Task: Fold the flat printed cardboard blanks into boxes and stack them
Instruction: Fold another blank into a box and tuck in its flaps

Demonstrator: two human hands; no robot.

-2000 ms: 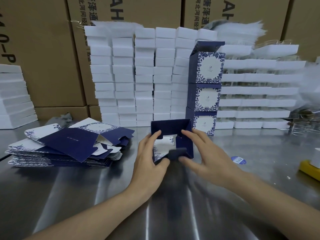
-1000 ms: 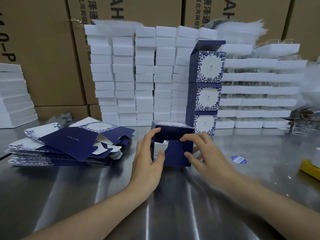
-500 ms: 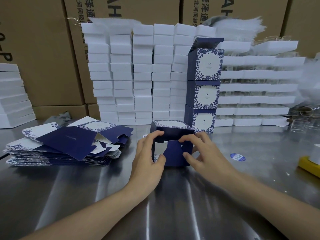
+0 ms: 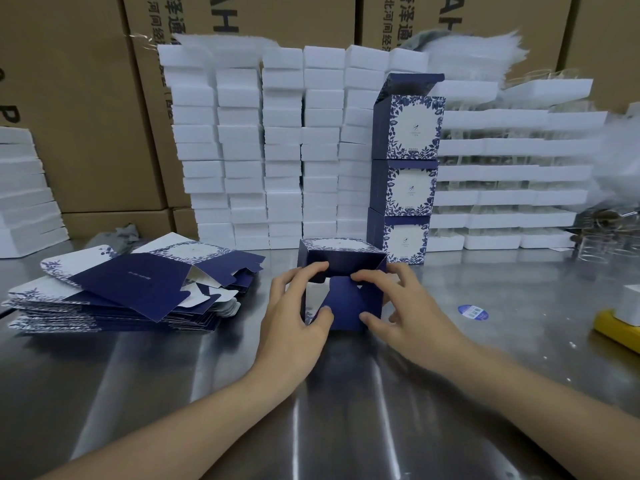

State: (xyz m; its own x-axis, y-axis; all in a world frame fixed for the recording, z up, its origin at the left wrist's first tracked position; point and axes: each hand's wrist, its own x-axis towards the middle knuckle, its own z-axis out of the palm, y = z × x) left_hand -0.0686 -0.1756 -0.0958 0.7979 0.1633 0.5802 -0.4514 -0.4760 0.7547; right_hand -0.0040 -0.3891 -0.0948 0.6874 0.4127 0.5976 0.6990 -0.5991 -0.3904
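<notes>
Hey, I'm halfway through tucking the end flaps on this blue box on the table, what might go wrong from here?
1. The half-folded box has end flaps not yet tucked under the left hand and right hand. Uneven pushing may crease one instead of locking it.
2. The stack of three boxes behind it stands tall with its top lid open, so a fourth could tip it.
3. The pile of blanks is fanned out and might slide.

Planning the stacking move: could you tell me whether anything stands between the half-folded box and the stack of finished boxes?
Nothing visible does: the box sits just in front of the stack, though the stack's top flap stands raised.
</notes>
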